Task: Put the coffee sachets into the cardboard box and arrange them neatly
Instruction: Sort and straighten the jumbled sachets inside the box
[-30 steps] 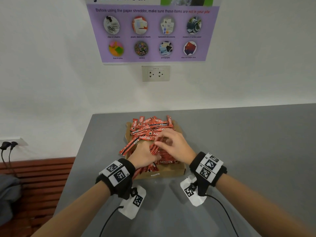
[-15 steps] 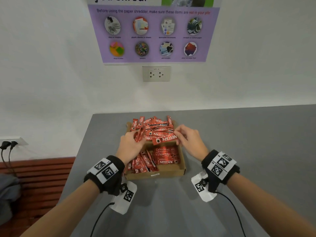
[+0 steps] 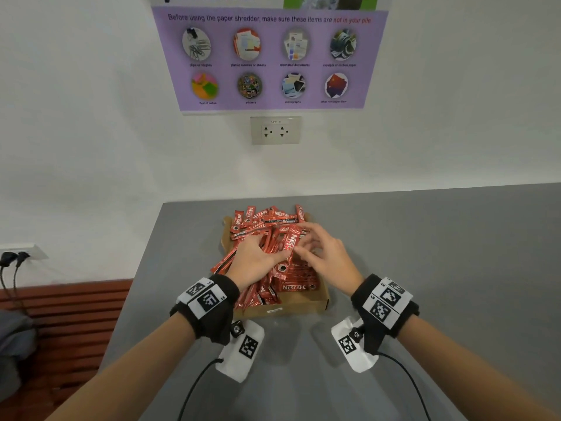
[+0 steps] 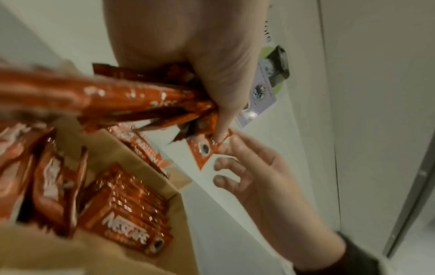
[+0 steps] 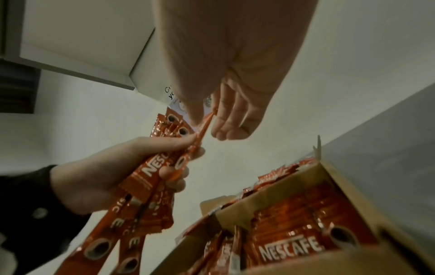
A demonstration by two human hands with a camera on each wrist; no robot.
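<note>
Box [image 3: 303, 302] sits on the tabletop [image 3: 425, 268] near its far left corner, close to the wall. Left hand [image 3: 256, 262] is over the box's left half, fingers curled round a bundle of sachets [image 5: 150, 178] that fans out past both ends of the fist. Right hand [image 3: 326, 253] is just beside it over the box's right half, thumb and fingers [image 5: 226, 128] pinching the top end of one sachet [image 5: 202, 130] in that bundle. A flat stack [image 3: 299, 281] lies in the box's near right part, under the right hand; loose sachets [image 3: 258, 294] stand jumbled in the near left part, and a pile [image 3: 267, 218] covers the far end. Versus half a second ago: the hands were apart near the box's far edge, now they meet over its middle, and the right hand's crosswise sachet is gone from view.
</note>
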